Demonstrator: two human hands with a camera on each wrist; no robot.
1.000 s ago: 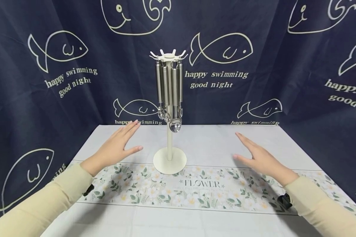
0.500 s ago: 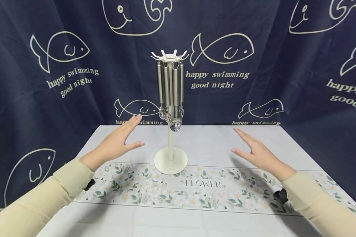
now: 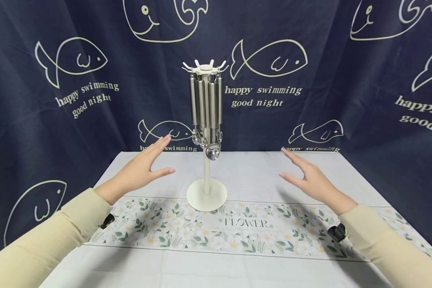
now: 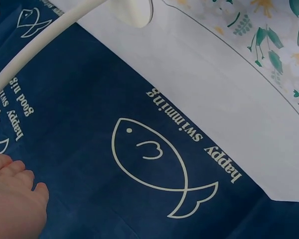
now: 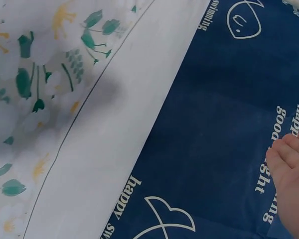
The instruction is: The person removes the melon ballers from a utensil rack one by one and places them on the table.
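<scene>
A cream utensil stand rises from a round base near the middle of the table. Several steel measuring spoons with tubular handles hang from its hooks, bowls downward. My left hand hovers to the left of the stand, fingers straight and thumb spread, touching nothing. On the other side, farther from the stand, my right hand is held up the same way and holds nothing. The left wrist view catches part of the stand's pole above the left hand. In the right wrist view the right hand shows at the edge.
A white tablecloth covers the table, with a floral band lettered "FLOWER" running across it. Dark blue curtains printed with fish and words enclose the back and both sides.
Both hands have risen a little, and the right has also shifted slightly toward the stand. The stand and its hanging spoons stay in place.
</scene>
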